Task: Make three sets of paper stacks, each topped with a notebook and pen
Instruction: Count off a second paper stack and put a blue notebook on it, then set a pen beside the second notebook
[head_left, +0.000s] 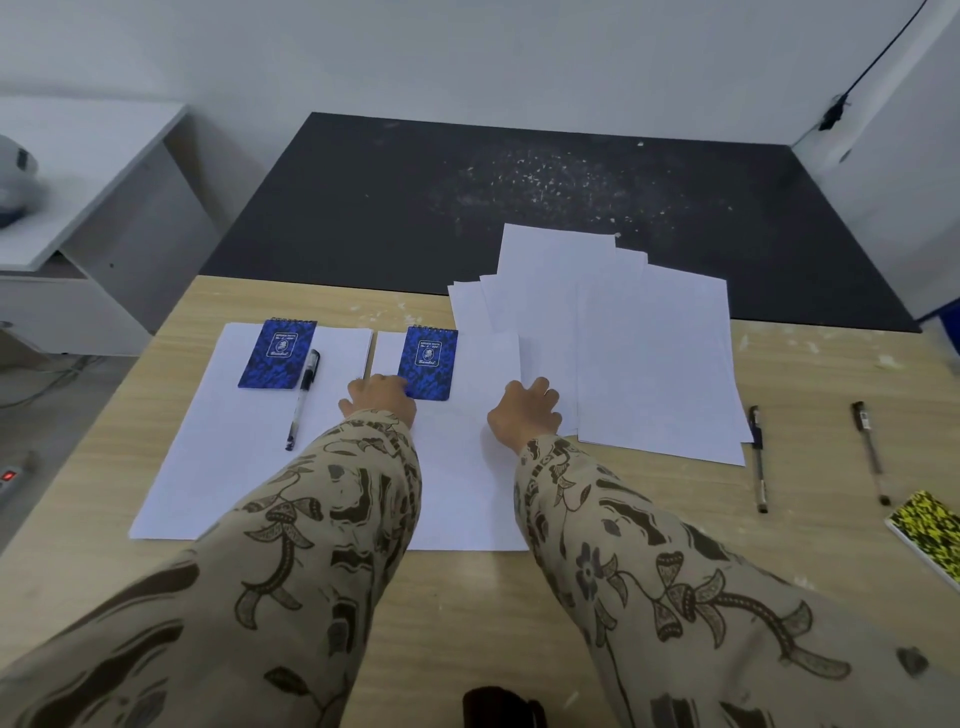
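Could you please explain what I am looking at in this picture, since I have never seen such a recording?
There is no machine: a head-worn camera looks down at a person's bare hands. On the wooden table, the left paper stack carries a blue notebook and pen. The middle stack has only a second blue notebook. The left hand touches that notebook, and the right hand rests flat on paper. Neither has a grip on anything. Loose sheets, two pens and a yellow notebook wait at right.
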